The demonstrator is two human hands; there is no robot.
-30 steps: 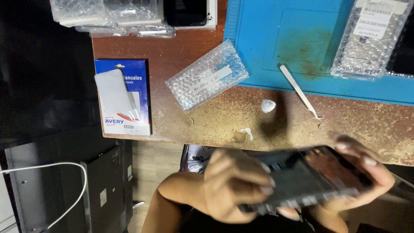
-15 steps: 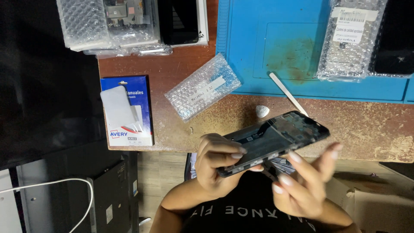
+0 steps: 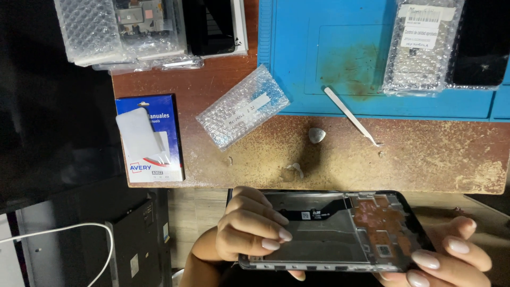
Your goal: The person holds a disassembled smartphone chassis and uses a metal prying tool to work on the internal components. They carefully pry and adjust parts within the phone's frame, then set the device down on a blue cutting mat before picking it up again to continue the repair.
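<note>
Worn brown desk [image 3: 425, 159] with blue mat [image 3: 329, 58], both hands' [image 3: 247, 228] [image 3: 451, 255] grip closed on opened phone [image 3: 340, 228]

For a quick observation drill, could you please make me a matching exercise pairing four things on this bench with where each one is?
Things:
1. opened phone frame
2. tweezers
3. blue label pack
4. small bubble-wrap pouch

Places:
A. at the desk's left edge
B. lying partly on the blue mat, tip out on the wood
C. held in both hands, the left hand and the right hand, below the desk edge
D. on bare wood, one corner over the mat's left edge

Pairs: 1-C, 2-B, 3-A, 4-D
</note>
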